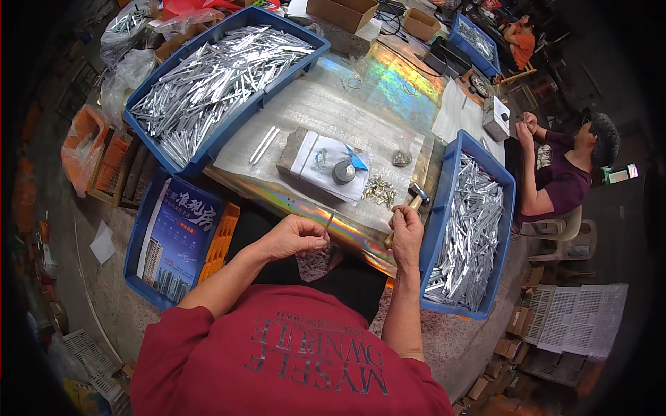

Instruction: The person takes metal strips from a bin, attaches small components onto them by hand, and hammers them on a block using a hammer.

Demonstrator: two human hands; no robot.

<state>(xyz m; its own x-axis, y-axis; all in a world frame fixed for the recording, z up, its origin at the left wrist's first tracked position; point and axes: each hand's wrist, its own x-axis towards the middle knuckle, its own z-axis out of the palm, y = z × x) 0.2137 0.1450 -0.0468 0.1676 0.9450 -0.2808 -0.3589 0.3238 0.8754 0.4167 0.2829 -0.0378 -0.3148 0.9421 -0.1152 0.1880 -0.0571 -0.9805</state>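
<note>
Over the table's near edge, my left hand (pixel 303 233) pinches a thin metal strip (pixel 329 221) that points up from the fingertips. My right hand (pixel 406 234) is closed around the handle of a small hammer (pixel 417 194), its head tilted up near the right bin. Beyond both hands a grey block (pixel 291 154) lies under white papers (pixel 325 182), with a round dark metal piece (pixel 343 172) on top. Small brass-coloured pieces (pixel 379 191) lie in a pile to its right. Two silver strips (pixel 264 145) lie on the sheet at its left.
Large blue bins full of silver strips stand at the left (pixel 201 154) and right (pixel 424 277). A lower blue bin (pixel 156 299) with a printed board (pixel 182 239) sits by my left arm. One co-worker (pixel 565 173) sits at the right, another (pixel 522 47) farther back.
</note>
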